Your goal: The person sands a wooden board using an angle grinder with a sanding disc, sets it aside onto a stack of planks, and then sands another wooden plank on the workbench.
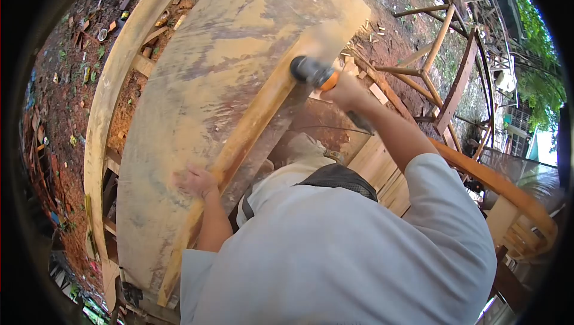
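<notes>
My right hand (347, 93) is wrapped round a black and orange power tool (312, 72), whose dark head rests at the upper part of a long curved wooden piece (254, 113). A blur covers the spot just beyond the tool. The wooden piece lies slantwise across a large, stained wooden board (239, 56). My left hand (197, 182) lies near the lower part of the piece, its palm down and its fingers apart over the board. A thin cable trails behind the tool, near my legs.
A curved wooden frame (98, 116) runs along the board's left side. Wooden frames (442, 44) stand at the upper right, with a curved wooden rail (508, 187) at the right. Light planks (379, 169) lie beside my legs. Wood scraps and debris litter the dirt ground.
</notes>
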A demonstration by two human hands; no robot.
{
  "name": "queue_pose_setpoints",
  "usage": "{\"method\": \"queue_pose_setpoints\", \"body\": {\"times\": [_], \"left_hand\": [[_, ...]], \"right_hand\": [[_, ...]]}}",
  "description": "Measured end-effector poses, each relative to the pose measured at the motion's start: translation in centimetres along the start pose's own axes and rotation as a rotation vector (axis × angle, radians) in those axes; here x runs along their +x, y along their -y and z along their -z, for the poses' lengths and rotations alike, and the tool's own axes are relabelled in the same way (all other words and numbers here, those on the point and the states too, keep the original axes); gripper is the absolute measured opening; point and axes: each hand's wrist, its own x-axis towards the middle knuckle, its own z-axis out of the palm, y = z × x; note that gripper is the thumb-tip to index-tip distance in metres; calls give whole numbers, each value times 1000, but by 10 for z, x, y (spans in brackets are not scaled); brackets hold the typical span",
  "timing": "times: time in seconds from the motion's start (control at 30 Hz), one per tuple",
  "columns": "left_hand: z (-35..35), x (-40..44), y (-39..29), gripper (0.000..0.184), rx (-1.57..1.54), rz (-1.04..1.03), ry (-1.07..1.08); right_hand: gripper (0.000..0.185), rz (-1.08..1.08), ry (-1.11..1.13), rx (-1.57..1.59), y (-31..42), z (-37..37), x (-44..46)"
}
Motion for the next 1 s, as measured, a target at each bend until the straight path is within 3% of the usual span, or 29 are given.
{"method": "queue_pose_setpoints", "body": {"times": [0.03, 0.07, 0.13, 0.23, 0.37, 0.43, 0.53, 0.67, 0.77, 0.83, 0.9, 0.97, 1.0], "left_hand": [[10, 1, -6, 56, -51, 40, 38], [5, 0, -3, 56, -57, 29, 54], [-17, -1, 9, 54, 26, 33, -30], [21, 3, -14, 57, 62, 88, 189], [12, 5, -9, 54, 14, 25, 75], [10, 2, -9, 53, -1, 32, 19], [9, 3, -5, 50, 66, 23, 116], [7, 3, -7, 48, 20, 37, 114], [-9, 1, -4, 49, 118, 64, 92], [-8, -1, -8, 51, 36, 11, -26], [24, 7, -1, 53, -30, -159, 279], [39, 6, -2, 47, -140, -23, 233], [43, 1, 3, 44, -445, -88, 25]], "right_hand": [[47, -120, -70, -10, -8, 14, 8], [42, -113, -51, -35, -61, 18, 40], [38, 24, -152, 106, -42, 37, 32], [42, -183, -173, -91, -41, 40, 54], [45, -205, -120, 76, -35, 37, 50], [41, -130, -135, -69, -35, 18, 33], [40, -78, -23, 166, -8, -11, -3], [38, 104, -91, 68, -6, -53, -28], [38, -36, 21, 73, 16, -82, -57], [38, 31, -10, -36, 11, -115, -61], [40, 89, -28, -69, 13, -142, -67], [48, 168, 4, -22, 21, -171, -83], [48, 188, 26, -23, 28, -192, -87]]}}
